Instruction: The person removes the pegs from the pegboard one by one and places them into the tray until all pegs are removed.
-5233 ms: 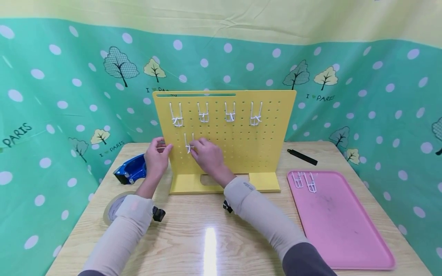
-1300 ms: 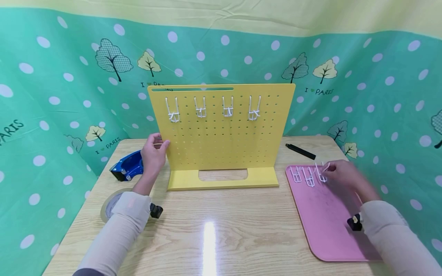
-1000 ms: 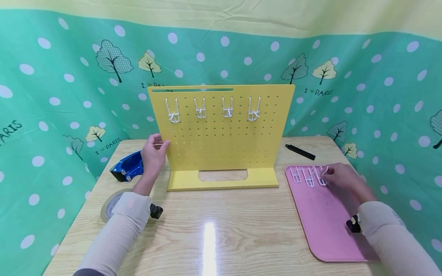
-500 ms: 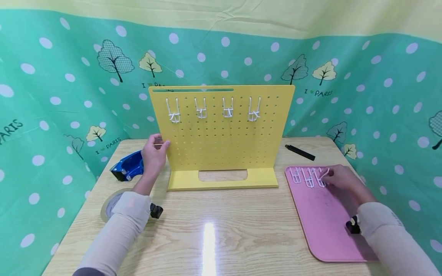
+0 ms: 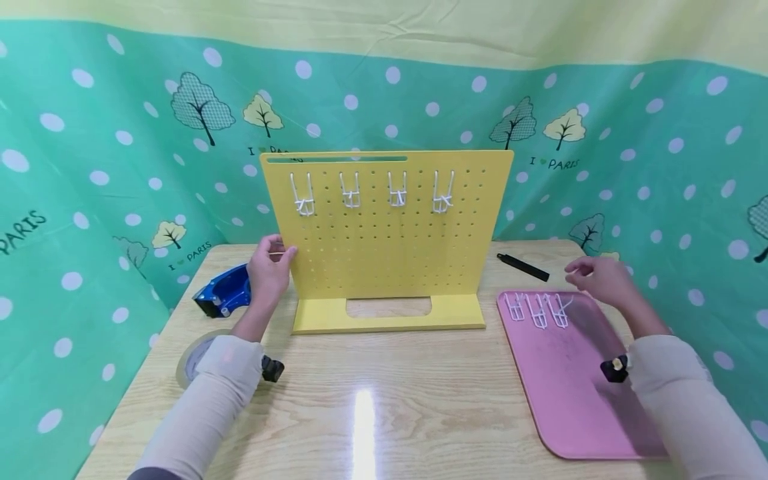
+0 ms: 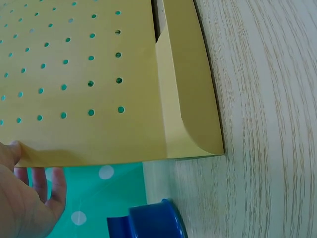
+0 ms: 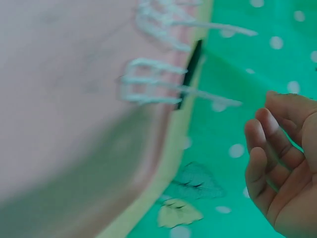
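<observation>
My left hand [image 5: 270, 270] grips the left edge of a yellow pegboard [image 5: 384, 260], thumb on the front face and fingers behind it, as the left wrist view shows. Four-sided white wire hooks hang along the board's top row, among them one hook [image 5: 303, 197] at the left and another hook [image 5: 443, 193] at the right. My right hand [image 5: 603, 280], fingers loosely bent and holding nothing, hovers beyond the far edge of a pink tray [image 5: 576, 393]. Three white wire hooks lie at the tray's far left end; the rightmost hook [image 5: 561, 311] is nearest this hand.
A blue tape dispenser [image 5: 227, 290] stands left of the board, behind my left forearm. A roll of tape [image 5: 191, 360] lies partly under that sleeve. A black bar [image 5: 523, 267] lies between board and tray. A green patterned curtain [image 5: 372, 113] encloses the table [image 5: 432, 400].
One hook has come off the board's lower left, and a third hook now lies on the tray. My right hand let go of it and rose away. My left hand keeps its hold.
</observation>
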`<state>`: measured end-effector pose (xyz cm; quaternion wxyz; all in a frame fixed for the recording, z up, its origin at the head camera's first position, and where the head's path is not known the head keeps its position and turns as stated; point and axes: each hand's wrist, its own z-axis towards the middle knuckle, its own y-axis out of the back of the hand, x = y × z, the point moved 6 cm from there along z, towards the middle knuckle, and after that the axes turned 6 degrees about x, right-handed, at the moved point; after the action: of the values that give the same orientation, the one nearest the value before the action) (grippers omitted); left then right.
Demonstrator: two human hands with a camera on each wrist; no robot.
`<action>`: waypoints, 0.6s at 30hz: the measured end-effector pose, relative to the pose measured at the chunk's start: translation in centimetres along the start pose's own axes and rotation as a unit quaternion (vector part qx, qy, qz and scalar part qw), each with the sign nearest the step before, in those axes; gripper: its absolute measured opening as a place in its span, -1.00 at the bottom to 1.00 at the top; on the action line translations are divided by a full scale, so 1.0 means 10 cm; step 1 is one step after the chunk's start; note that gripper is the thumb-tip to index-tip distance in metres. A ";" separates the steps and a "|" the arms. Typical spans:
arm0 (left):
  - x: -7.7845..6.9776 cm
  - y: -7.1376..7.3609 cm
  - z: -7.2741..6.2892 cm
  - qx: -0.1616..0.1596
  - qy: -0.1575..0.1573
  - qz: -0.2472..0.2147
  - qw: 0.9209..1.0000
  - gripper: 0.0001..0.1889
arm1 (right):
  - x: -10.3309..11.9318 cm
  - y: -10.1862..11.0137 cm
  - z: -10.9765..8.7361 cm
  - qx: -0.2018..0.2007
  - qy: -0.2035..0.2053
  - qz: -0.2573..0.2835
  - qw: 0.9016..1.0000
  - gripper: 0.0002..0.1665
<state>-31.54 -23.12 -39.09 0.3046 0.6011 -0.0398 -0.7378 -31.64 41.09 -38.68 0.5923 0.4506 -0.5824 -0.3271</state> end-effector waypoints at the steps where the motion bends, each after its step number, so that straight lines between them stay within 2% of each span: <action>1: 0.00 0.00 0.00 0.000 0.000 0.000 1.000 -0.65 | 0.05 0.05 0.01 -0.012 0.003 -0.002 1.000 -0.63; 4: 0.00 0.00 -0.01 -0.001 -0.001 0.000 1.000 -0.65 | 0.22 0.17 0.05 -0.040 0.010 0.004 0.999 -0.63; 8: 0.00 0.01 -0.01 -0.002 -0.003 0.000 1.000 -0.66 | 0.56 0.27 0.08 -0.057 0.018 0.022 0.998 -0.62; 18: 0.02 0.01 0.00 0.002 -0.002 -0.007 1.000 -0.66 | 1.50 0.31 0.22 -0.117 0.101 0.060 0.986 -0.73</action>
<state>-31.52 -23.27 -39.22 0.2984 0.6006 -0.0376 -0.7408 -32.65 28.25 -30.12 0.7152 0.3735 -0.5032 -0.3095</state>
